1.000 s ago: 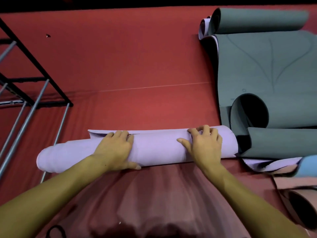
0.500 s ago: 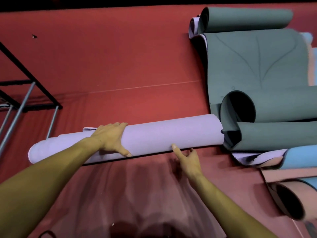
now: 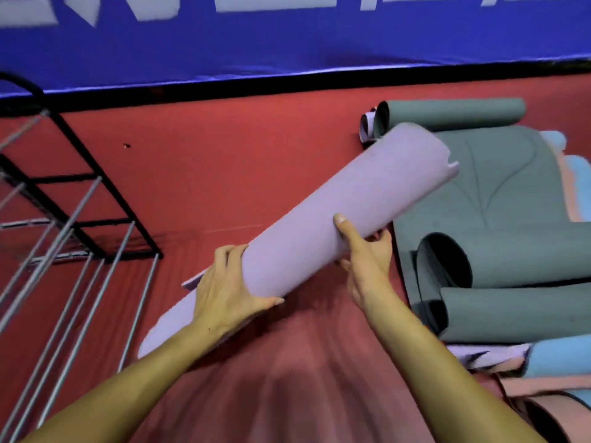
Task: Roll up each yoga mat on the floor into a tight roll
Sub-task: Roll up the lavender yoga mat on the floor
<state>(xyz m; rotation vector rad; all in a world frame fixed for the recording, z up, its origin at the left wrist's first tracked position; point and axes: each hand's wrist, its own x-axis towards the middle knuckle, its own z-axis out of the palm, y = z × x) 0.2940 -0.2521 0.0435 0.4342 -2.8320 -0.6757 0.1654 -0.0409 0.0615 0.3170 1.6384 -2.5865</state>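
Both hands grip the lilac roll (image 3: 323,219), tilted up off the red floor (image 3: 224,161): my left hand (image 3: 224,286) wraps its lower half, my right hand (image 3: 364,254) cups underneath, fingers mostly hidden. Its low end is covered by my forearm.

- the rolled lilac foam yoga mat (image 3: 323,225) looks matt and soft, a fine-grained surface with no shine, and its far edge is a bit ragged
- grey-green rubbery mats (image 3: 511,199) on the right are matt too, smooth, with thin curved lines pressed into the flat one
- light blue and peach foam mats (image 3: 563,359) under them have the same dull finish
- red floor covering (image 3: 224,174) looks like smooth matt vinyl or cloth, lightly creased near the bottom
- black and silver metal rack (image 3: 80,225): painted black frame, bare rods with a slight gleam
- blue banner with white lettering (image 3: 287,36) on the wall, smooth with a slight sheen
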